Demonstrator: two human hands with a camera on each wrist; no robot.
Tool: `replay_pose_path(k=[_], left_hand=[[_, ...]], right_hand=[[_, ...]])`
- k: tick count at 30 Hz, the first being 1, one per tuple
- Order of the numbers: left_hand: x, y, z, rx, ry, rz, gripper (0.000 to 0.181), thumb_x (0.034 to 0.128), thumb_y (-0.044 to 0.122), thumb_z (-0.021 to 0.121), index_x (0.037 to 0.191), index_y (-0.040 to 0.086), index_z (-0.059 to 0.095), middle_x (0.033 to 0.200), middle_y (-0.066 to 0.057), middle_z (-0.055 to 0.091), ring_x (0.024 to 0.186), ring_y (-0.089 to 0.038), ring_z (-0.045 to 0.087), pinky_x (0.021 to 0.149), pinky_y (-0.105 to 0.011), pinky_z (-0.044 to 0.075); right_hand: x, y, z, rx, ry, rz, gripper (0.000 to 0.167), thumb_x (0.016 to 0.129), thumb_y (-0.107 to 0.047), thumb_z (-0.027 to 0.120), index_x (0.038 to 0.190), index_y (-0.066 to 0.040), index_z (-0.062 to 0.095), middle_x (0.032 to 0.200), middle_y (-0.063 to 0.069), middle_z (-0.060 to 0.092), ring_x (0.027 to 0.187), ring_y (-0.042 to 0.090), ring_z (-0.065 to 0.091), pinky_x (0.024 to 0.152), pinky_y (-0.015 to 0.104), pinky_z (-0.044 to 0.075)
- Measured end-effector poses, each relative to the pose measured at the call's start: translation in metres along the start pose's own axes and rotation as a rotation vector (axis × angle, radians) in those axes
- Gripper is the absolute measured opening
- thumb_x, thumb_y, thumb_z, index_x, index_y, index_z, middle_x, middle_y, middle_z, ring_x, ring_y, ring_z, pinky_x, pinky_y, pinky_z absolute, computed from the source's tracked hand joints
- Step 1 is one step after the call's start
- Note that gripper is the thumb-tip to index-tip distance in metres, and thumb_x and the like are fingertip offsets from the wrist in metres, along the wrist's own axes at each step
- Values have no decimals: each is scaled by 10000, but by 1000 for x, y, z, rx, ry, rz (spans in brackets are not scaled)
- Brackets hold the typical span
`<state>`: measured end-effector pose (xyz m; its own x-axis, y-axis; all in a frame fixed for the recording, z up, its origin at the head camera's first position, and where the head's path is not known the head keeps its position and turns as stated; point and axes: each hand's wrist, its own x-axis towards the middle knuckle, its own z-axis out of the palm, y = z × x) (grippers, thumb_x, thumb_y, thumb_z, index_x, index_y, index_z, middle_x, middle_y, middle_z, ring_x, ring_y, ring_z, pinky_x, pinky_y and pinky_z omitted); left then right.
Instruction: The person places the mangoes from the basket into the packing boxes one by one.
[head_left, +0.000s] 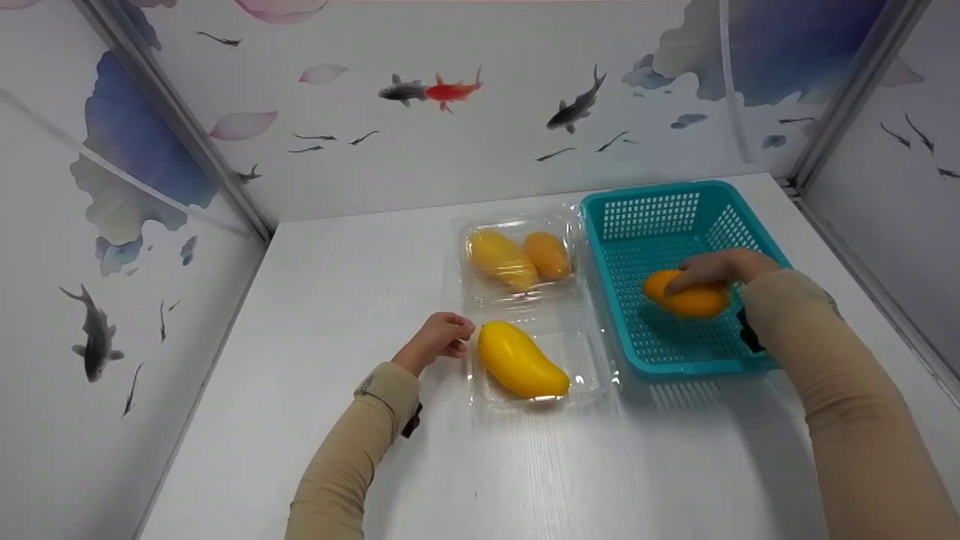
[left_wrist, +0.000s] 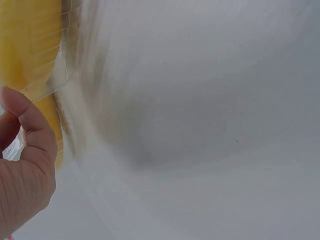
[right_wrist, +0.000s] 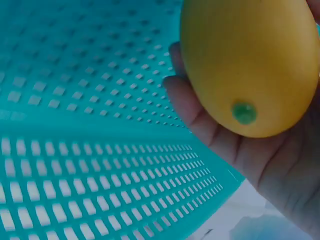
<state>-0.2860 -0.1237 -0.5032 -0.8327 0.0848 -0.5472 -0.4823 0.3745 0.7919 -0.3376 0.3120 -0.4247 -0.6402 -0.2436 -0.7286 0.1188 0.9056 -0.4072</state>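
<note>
In the head view my right hand grips an orange-yellow mango inside the teal basket. The right wrist view shows this mango with a green stem spot, fingers wrapped beneath it. My left hand is at the left edge of an opened clear plastic clamshell box, thumb and fingers pinching its rim. A yellow mango lies in the near half of the box. Two more mangoes, one yellow and one orange, are seen through the plastic of the far half.
The basket stands close to the right side of the box. White table surface extends to the left and front. Panels printed with fish enclose the back and both sides.
</note>
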Motion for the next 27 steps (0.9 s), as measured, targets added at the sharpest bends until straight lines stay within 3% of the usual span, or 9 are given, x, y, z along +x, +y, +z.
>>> replay_pose_path(k=[3, 6, 11, 20, 27], left_hand=[[0, -1, -1, 1, -1, 1, 220, 886, 171, 597, 1047, 24, 568, 831, -59, 522, 589, -136, 506, 565, -194, 506], [0, -1, -1, -2, 0, 9, 212, 885, 162, 595, 1040, 20, 571, 823, -57, 519, 583, -135, 506, 559, -194, 504], [-1, -2, -1, -12, -6, 20, 210, 883, 153, 596, 1037, 13, 571, 813, -56, 515, 579, -135, 503, 556, -194, 503], [-3, 0, 0, -22, -4, 39, 191, 884, 142, 594, 1015, 6, 571, 792, -49, 507, 564, -131, 493, 533, -192, 494], [-1, -3, 0, -31, -4, 44, 163, 884, 133, 592, 989, 10, 574, 768, -39, 500, 544, -122, 493, 518, -188, 489]], right_hand=[[-2, -1, -6, -9, 63, -141, 848, 858, -590, 459, 1364, 44, 212, 1175, 225, 434, 1010, 319, 435, 873, 477, 374], [-8, -9, -9, 49, 141, -211, 729, 877, -576, 441, 1290, 7, 294, 1060, 146, 469, 939, 268, 450, 793, 389, 370], [-17, -32, -6, 170, 177, -296, 693, 899, -564, 414, 1325, -37, 266, 1088, 132, 446, 956, 257, 443, 799, 361, 368], [-20, -91, 24, 412, 191, -353, 712, 842, -594, 499, 1324, -104, 316, 1104, 97, 479, 946, 236, 491, 813, 305, 434], [-9, -126, 59, 461, 120, -330, 711, 829, -581, 534, 1301, -86, 337, 1103, 109, 495, 932, 237, 517, 786, 281, 466]])
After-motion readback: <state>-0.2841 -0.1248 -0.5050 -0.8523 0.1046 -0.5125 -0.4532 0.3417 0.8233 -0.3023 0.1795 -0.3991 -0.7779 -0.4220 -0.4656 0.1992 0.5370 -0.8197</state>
